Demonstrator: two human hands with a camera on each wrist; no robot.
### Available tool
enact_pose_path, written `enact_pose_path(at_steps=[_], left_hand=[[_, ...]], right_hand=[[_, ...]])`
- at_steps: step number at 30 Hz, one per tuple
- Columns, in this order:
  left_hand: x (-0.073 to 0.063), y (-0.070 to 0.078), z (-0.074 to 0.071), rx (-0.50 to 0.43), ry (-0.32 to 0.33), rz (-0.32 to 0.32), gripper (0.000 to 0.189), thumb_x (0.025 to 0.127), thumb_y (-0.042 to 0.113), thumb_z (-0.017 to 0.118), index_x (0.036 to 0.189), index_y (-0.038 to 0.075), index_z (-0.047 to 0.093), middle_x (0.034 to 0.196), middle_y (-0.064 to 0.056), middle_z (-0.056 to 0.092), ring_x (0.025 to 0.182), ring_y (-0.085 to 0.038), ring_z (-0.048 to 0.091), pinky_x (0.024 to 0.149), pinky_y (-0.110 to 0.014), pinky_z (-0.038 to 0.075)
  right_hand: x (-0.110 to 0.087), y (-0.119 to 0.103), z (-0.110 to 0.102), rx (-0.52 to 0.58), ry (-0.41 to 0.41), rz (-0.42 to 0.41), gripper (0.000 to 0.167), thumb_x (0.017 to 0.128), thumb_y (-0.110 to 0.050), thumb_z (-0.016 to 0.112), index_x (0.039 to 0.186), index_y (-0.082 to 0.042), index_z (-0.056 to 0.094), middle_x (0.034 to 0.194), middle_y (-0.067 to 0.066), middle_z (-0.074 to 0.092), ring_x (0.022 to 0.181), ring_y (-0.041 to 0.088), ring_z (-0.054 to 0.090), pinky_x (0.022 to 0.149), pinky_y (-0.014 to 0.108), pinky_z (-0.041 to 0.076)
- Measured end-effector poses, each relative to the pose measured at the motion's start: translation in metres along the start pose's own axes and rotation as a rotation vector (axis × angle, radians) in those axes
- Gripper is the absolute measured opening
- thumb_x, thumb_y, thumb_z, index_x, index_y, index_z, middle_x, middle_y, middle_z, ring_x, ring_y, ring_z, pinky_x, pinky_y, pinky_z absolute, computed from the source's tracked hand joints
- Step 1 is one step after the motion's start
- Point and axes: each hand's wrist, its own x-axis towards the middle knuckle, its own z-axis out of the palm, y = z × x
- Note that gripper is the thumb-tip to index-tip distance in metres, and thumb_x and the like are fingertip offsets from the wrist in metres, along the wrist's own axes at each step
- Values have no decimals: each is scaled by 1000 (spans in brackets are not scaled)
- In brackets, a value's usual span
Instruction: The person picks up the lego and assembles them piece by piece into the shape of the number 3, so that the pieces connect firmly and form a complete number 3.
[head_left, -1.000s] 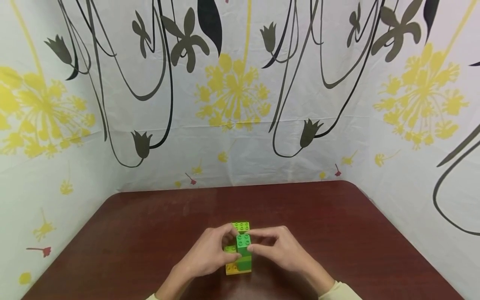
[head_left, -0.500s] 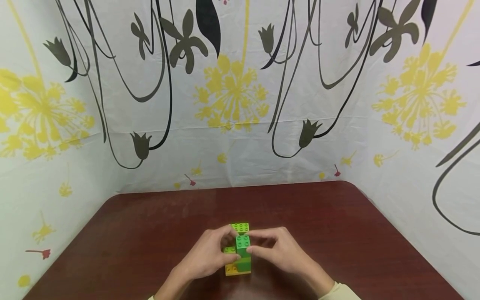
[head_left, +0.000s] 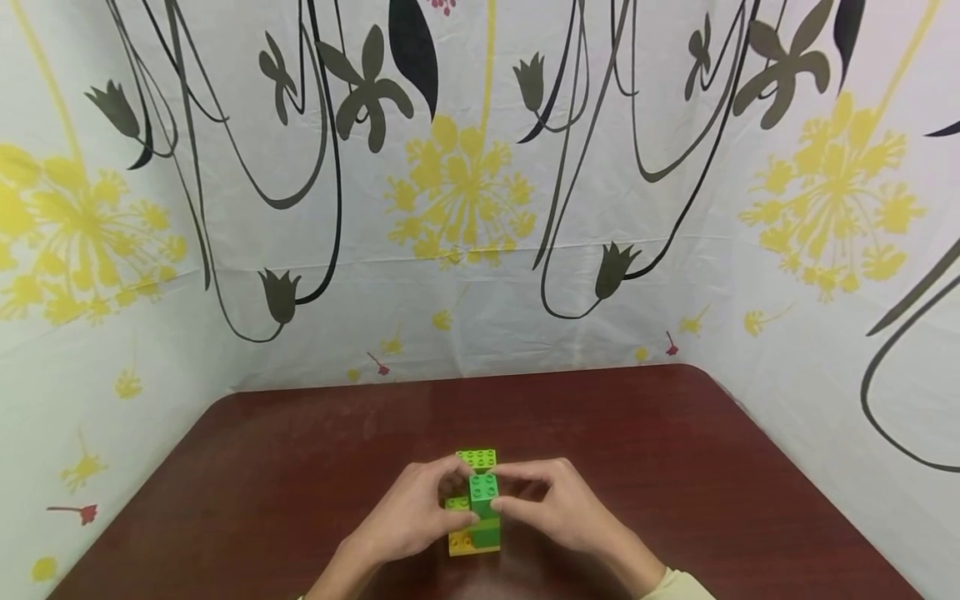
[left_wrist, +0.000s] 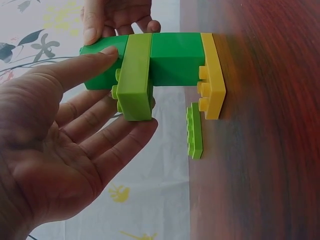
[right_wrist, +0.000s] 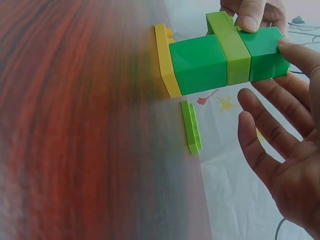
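Observation:
A small tower of toy building bricks stands on the table in front of the person. Its base is a yellow plate (left_wrist: 215, 80), carrying a green brick (left_wrist: 177, 59). Across that lies a lime brick (left_wrist: 136, 82), jutting out to the left with bare studs. The top green brick (head_left: 483, 487) sits on the lime one. The left hand (head_left: 408, 515) pinches this top brick, thumb on the near face and fingers behind. From the other side the right hand (head_left: 558, 507) holds it between thumb and index finger, the other fingers spread loosely in the right wrist view.
A flat lime plate (head_left: 477, 457) with studs lies on the table just behind the tower. The dark red-brown table (head_left: 337, 442) has rounded far corners. White cloth (head_left: 480, 325) printed with flowers hangs behind it and along both sides.
The head view has tilted up slightly, so everything sits a little lower in it. Both hands keep the same hold on the top green brick, and the tower stays in place.

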Motion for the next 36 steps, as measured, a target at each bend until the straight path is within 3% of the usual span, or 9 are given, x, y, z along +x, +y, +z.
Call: enact_pose_path(at_steps=[19,27,31,36], left_hand=[[2,-2,-1,7,-28,-30,32,89,28,86,115,17,72,102,7,73,89,-8,67,77,-30,55],[-3,-9,-23,-100,-114,-31,45,91,28,85,131,14,71,122,-1,75,107,-20,71,87,-37,59],[-1,-15,-35,-122,-83,-19,38,94,28,81,129,13,73,122,-4,76,109,-22,72,88,-36,58],[9,-23,-35,-57,-11,-53,34,98,31,75,127,11,74,116,-3,77,106,-19,71,85,-41,58]], right_hand=[[-1,1,1,3,-12,51,37,96,-28,79,128,-10,76,98,-2,80,83,4,72,74,30,61],[-1,0,3,23,-26,80,39,96,-30,79,128,-8,76,97,-2,80,82,5,71,74,27,60],[0,-1,2,11,-19,85,40,96,-30,80,128,-8,76,97,-2,80,82,5,71,74,27,60],[-2,-1,3,19,-12,96,39,95,-30,80,127,-7,76,98,-1,80,83,4,70,74,27,59]])
